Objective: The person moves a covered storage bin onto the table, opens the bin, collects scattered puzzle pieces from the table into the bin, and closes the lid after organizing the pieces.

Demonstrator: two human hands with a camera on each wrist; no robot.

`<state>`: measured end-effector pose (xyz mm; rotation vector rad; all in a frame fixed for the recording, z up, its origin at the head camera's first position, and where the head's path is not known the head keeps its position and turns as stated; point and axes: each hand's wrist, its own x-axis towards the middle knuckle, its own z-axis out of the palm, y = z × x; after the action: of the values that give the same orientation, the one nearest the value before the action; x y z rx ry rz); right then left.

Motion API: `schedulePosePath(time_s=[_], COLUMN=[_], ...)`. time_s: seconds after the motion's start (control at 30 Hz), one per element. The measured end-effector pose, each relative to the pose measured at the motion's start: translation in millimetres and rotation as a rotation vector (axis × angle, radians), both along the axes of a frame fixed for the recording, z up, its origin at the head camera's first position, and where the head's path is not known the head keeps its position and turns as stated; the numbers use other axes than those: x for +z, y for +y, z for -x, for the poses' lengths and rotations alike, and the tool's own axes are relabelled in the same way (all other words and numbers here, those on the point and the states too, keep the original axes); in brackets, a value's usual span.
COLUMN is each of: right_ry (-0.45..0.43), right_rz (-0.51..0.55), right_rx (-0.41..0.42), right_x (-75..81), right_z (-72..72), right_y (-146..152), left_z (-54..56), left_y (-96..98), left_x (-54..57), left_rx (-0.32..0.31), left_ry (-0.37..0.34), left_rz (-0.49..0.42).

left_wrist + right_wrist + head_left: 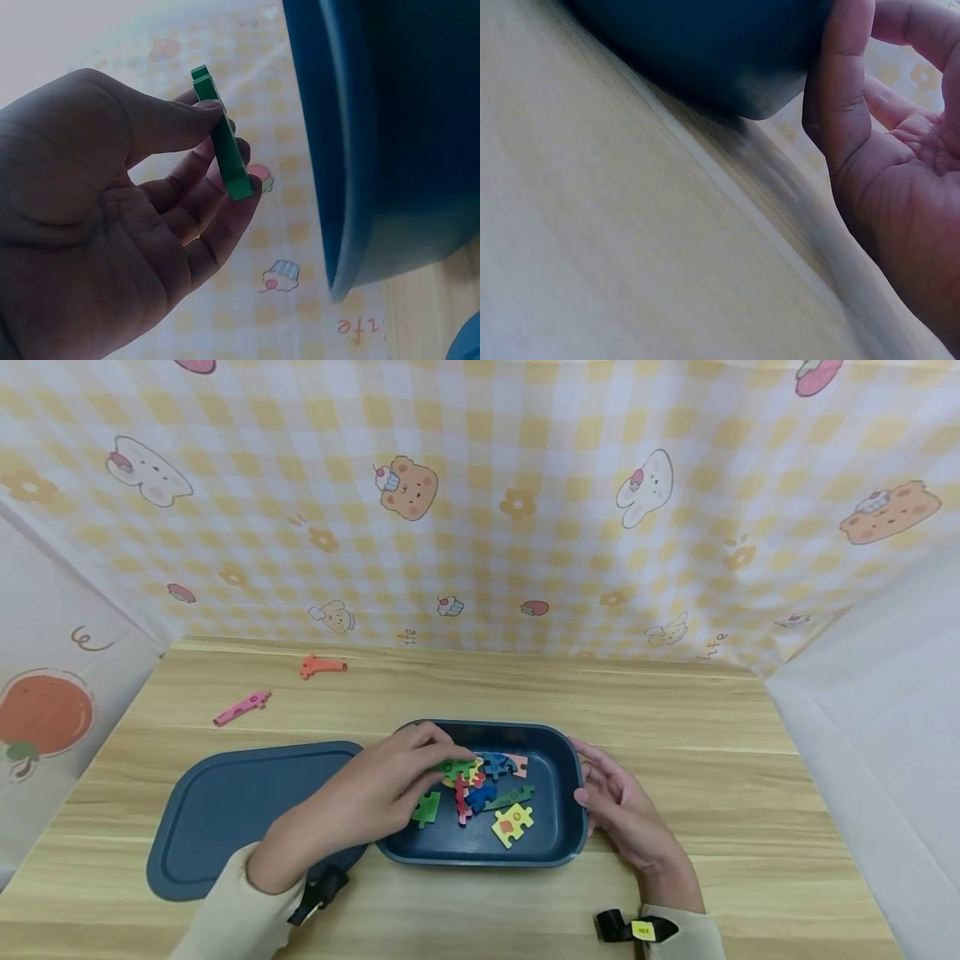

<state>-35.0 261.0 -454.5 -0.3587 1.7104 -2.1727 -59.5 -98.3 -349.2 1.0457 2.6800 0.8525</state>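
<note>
My left hand (367, 789) reaches over a dark blue plastic box (551, 856) and pinches a green jigsaw puzzle piece (221, 139) between thumb and fingers. Below and around it in the box lie several loose puzzle pieces: a yellow one (513, 824), a long green one (510, 798), a red one (461, 799), blue ones and another green one (427, 808). Some overlap, and part of the pile is hidden by my fingers. At the box's right end my right hand (626, 810) grips the wall, thumb at the rim and fingers along the outside.
A dark blue lid (225, 818) lies flat on the wooden table (750, 827), left of the box and partly under my left forearm. Farther back at left lie a pink puzzle piece (242, 708) and an orange one (323, 667). A checked curtain (480, 552) hangs behind the table.
</note>
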Motion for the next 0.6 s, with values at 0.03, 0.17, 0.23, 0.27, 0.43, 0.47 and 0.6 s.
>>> schedulePosePath(time_s=[0.03,0.17,0.23,0.27,0.43,0.47,0.6], right_ry=[-0.006,-0.009,-0.002,0.004,0.006,0.003,-0.012], right_rz=[0.000,-0.004,-0.004,-0.004,-0.009,-0.011,-0.015], right_rx=[-0.002,0.000,0.004,0.006,0.006,0.002,-0.007], right_x=[0.2,-0.3,-0.3,-0.4,0.1,0.0,0.0], right_z=[0.1,-0.1,-0.2,-0.2,-0.3,-0.3,0.1], right_y=[0.1,-0.1,-0.3,-0.4,-0.2,-0.2,-0.1], left_z=[-0.5,-2.8,-3.3,-3.5,-3.5,-3.4,-2.8], left_y=[1.8,7.3,9.5,10.4,13.9,14.6,17.4], left_x=[-1.0,-6.0,-8.9,-10.3,-16.1,-17.0,-20.1], left_rx=[-0.008,-0.032,-0.037,-0.039,-0.047,-0.048,-0.062], left_ry=[0.007,0.033,0.040,0.042,0.043,0.044,0.038], left_rz=[-0.002,0.001,0.010,0.017,0.044,0.047,0.044])
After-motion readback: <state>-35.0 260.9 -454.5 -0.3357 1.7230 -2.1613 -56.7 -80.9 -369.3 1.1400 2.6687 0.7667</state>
